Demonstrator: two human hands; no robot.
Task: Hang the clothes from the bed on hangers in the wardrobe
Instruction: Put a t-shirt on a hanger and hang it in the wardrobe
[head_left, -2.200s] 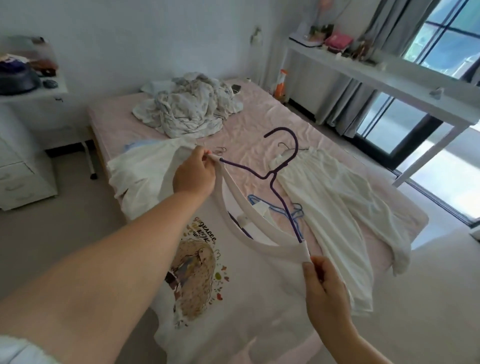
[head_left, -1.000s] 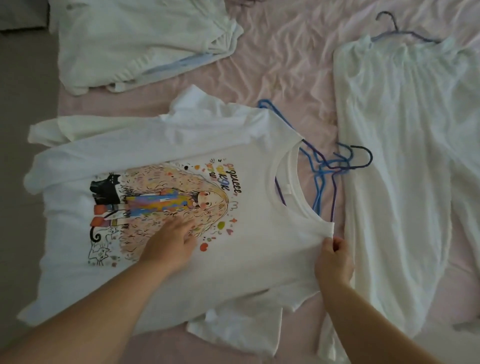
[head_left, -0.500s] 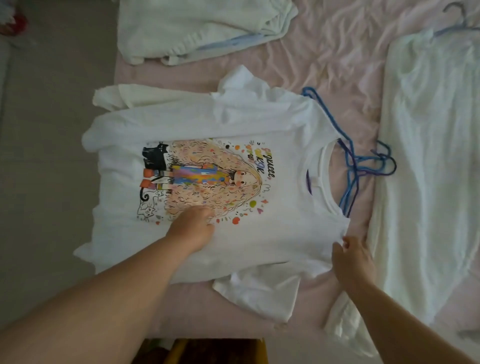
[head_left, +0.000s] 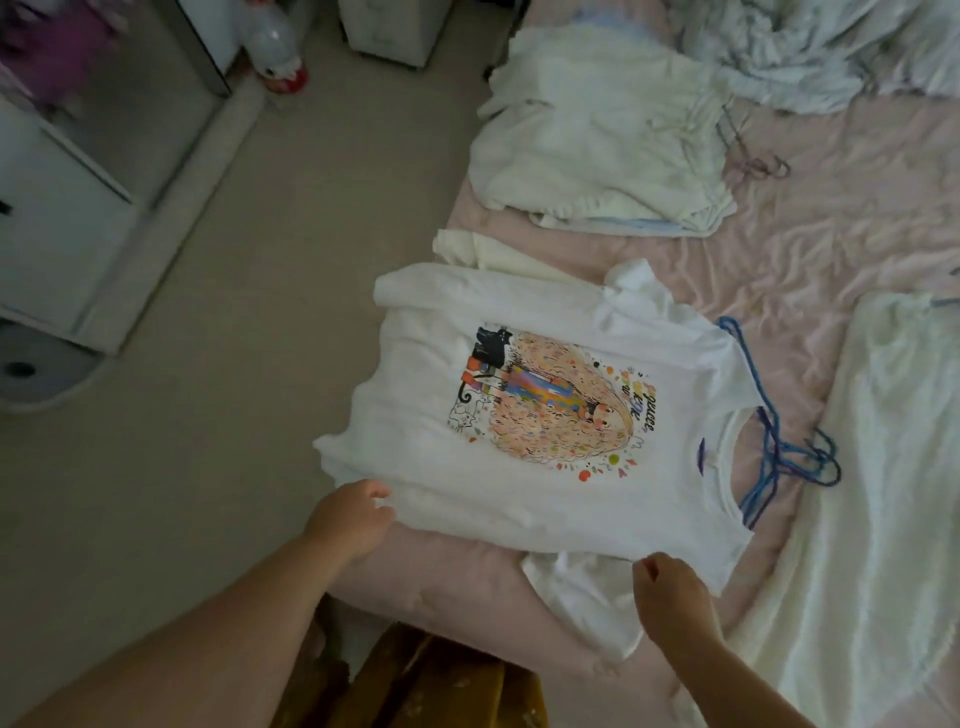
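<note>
Head view, pink bed sheet (head_left: 810, 218) (creased), beige floor (head_left: 291, 249), left hand (head_left: 353, 517) and right hand (head_left: 670, 597) fingers gripping printed T-shirt (head_left: 519, 483)

— What lies nearest on the pink-sheeted bed (head_left: 831, 218)?

— A white cotton T-shirt with a colourful long-haired girl print (head_left: 545, 415), spread flat, face up, neck toward the right, hem over the bed's edge.

— And the hangers?

— Blue and purple wire hangers (head_left: 779, 447) poke out at its collar. A white garment (head_left: 883, 467) lies just right; folded white clothes (head_left: 597, 140) sit farther up.
</note>
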